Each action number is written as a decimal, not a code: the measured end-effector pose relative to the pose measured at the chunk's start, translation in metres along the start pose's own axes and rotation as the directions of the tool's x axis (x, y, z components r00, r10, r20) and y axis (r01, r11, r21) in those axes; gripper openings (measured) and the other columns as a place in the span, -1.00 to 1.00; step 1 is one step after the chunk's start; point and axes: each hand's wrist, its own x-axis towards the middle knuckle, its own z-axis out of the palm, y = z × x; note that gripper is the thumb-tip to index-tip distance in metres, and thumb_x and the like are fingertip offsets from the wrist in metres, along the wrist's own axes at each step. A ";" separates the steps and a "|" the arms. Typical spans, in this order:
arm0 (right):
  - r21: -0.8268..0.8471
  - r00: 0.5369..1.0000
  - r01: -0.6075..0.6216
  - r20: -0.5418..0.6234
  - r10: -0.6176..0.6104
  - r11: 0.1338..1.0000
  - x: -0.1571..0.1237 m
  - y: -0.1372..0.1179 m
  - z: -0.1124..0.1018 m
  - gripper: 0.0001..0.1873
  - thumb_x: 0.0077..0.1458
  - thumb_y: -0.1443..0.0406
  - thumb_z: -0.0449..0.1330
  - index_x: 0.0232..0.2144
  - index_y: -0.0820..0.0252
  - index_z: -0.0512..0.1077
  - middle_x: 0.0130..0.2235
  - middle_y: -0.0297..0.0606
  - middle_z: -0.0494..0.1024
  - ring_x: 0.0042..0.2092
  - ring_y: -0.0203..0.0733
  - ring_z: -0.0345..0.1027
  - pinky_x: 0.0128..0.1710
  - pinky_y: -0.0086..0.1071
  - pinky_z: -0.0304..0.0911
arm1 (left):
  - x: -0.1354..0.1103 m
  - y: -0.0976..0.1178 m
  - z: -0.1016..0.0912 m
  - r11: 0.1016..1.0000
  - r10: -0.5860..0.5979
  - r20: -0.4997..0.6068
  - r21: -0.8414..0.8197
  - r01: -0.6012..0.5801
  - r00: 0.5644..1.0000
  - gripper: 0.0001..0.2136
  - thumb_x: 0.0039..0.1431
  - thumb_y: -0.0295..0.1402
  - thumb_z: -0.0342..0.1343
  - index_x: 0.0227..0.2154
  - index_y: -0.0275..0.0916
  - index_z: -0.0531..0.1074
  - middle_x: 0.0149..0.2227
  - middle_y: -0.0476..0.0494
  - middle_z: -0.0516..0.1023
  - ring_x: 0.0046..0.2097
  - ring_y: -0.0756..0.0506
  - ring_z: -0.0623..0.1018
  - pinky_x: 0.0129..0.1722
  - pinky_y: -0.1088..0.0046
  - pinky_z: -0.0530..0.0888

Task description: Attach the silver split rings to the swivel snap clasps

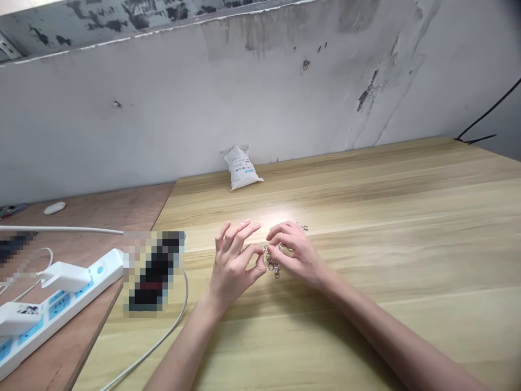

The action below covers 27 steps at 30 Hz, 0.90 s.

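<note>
In the head view, the person's left hand (pixel 236 266) has thumb and forefinger brought together in a tight grip that seems to pinch the edge of one of the small metal clips (pixel 277 270), its other fingers raised and spread. The right hand (pixel 296 254) curls over the same cluster with fingers bent; whether its grip is closed on a clip cannot be told, since the fingers hide it. The clips sit between the two hands, and it is unclear whether they hang or rest on the table (pixel 386 228). Such slick, tiny pieces could slip from fingertips this narrow, or hook into one another if pulled together. A dropped one might slide on the smooth, pale wood-grained top. The white cable (pixel 179 320), thin and rubbery-looking, curves near the left forearm and could snag on a wide sweep. The metal is shiny, with rounded loops; the bag (pixel 243 169) behind is crinkled white plastic with a printed label, puffy and near the scuffed, peeling wall (pixel 171 119).
</note>
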 end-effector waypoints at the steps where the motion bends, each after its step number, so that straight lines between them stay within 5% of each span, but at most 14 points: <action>1: -0.002 1.000 0.003 -0.003 -0.003 1.000 0.000 0.000 0.000 -0.83 0.20 0.35 0.13 -0.46 0.14 0.39 -0.29 -0.26 0.51 -0.16 -0.14 0.33 -0.09 -0.16 0.16 | 0.000 0.000 0.000 1.000 0.010 -0.001 0.009 -0.010 1.000 -0.91 0.07 -0.49 0.17 -0.45 -0.17 0.43 0.01 -0.15 0.55 0.13 -0.19 0.46 0.23 0.07 0.23; 8: 0.008 1.000 0.028 0.001 -0.028 1.000 -0.002 0.001 0.004 -0.88 0.18 0.36 0.18 -0.42 0.12 0.44 -0.29 -0.28 0.53 -0.16 -0.14 0.34 -0.10 -0.16 0.15 | -0.002 -0.004 0.003 0.990 0.094 -0.011 0.103 -0.092 0.996 -0.91 0.05 -0.50 0.19 -0.42 -0.17 0.45 -0.01 -0.12 0.57 0.10 -0.18 0.48 0.25 0.09 0.21; 21: 0.323 0.983 -0.171 -0.004 0.182 0.931 0.000 -0.003 0.003 -0.86 0.18 0.25 0.21 -0.42 0.10 0.52 -0.27 -0.26 0.54 -0.18 -0.15 0.41 -0.14 -0.22 0.29 | 0.001 -0.005 -0.009 0.932 0.273 -0.053 0.262 -0.251 0.960 -0.85 0.04 -0.50 0.28 -0.35 -0.12 0.50 -0.01 -0.04 0.59 0.15 -0.14 0.43 0.29 0.10 0.17; 27: 0.355 0.975 -0.215 0.022 0.221 0.910 0.001 -0.004 0.003 -0.84 0.16 0.20 0.23 -0.42 0.11 0.53 -0.27 -0.23 0.55 -0.18 -0.15 0.43 -0.16 -0.24 0.32 | -0.001 -0.006 -0.003 0.969 0.173 -0.068 0.189 -0.158 0.983 -0.88 0.05 -0.49 0.25 -0.38 -0.14 0.49 0.02 -0.12 0.55 0.11 -0.16 0.46 0.21 0.11 0.27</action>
